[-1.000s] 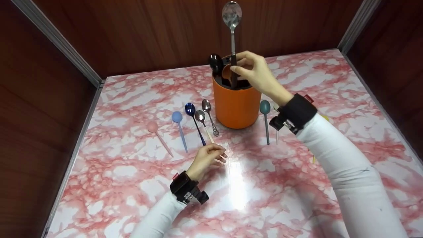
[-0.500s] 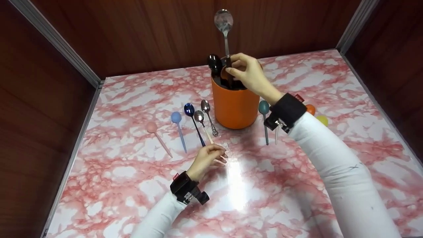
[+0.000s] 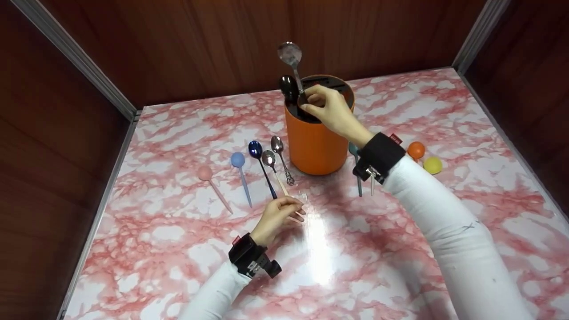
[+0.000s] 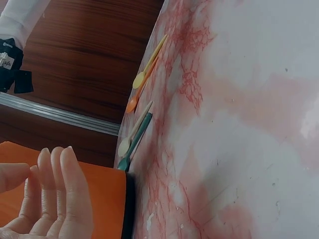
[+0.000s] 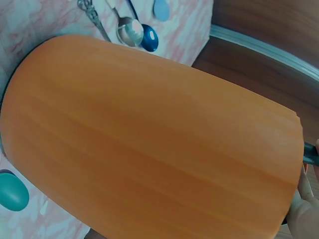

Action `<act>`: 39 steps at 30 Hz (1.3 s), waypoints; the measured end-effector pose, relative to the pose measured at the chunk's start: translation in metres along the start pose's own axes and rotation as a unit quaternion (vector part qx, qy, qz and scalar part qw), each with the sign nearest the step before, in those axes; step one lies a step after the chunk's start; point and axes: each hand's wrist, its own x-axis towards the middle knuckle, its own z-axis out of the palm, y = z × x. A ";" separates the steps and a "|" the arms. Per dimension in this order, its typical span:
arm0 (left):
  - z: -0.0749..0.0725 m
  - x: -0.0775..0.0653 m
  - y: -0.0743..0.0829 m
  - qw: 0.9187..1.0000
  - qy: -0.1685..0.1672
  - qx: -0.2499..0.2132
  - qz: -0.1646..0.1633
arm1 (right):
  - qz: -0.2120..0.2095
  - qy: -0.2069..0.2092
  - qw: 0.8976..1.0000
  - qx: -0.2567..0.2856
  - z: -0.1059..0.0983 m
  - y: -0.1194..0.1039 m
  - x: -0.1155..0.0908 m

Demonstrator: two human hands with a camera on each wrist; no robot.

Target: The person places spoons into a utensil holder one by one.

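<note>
My right hand (image 3: 331, 110) pinches the dark handle of a large metal spoon (image 3: 290, 53) at the mouth of an orange utensil holder (image 3: 318, 149). The spoon's bowl points up and leans left; its lower end is hidden. A black spoon (image 3: 288, 86) stands in the holder beside it. In the right wrist view the orange wall (image 5: 149, 134) fills most of the picture, with a little of the hand (image 5: 303, 214) at the edge. My left hand (image 4: 55, 199) holds nothing, thumb against a fingertip, fingers loosely bent. It hovers near the cream handle of a small metal spoon (image 3: 269, 158).
Left of the holder lie a pink spoon (image 3: 205, 173), a light blue spoon (image 3: 238, 159), a dark blue spoon (image 3: 255, 149) and an ornate metal spoon (image 3: 277, 144). Right of it lie green (image 4: 137, 142), whitish (image 4: 127, 144), orange (image 3: 416, 150) and yellow (image 3: 432, 165) spoons. Wooden panels surround the table.
My right hand has moved down and left, bringing the large spoon lower into the holder and tilting it further left. The left hand has stayed in place.
</note>
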 end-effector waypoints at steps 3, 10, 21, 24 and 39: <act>0.001 -0.001 -0.001 1.000 0.001 -0.003 0.004 | 0.012 -0.008 1.000 -0.005 0.001 0.002 0.000; 0.002 -0.001 -0.002 1.000 0.000 -0.002 0.012 | 0.018 -0.017 1.000 -0.011 0.002 0.004 -0.002; 0.001 -0.002 -0.003 1.000 -0.001 0.004 0.016 | 0.012 -0.034 0.999 -0.028 0.004 0.004 -0.002; 0.001 -0.001 -0.004 1.000 0.000 0.003 0.016 | 0.013 -0.045 0.999 -0.026 0.004 0.003 -0.002; 0.002 -0.002 -0.004 1.000 0.003 -0.011 0.002 | -0.002 -0.022 1.000 -0.022 -0.001 0.001 -0.007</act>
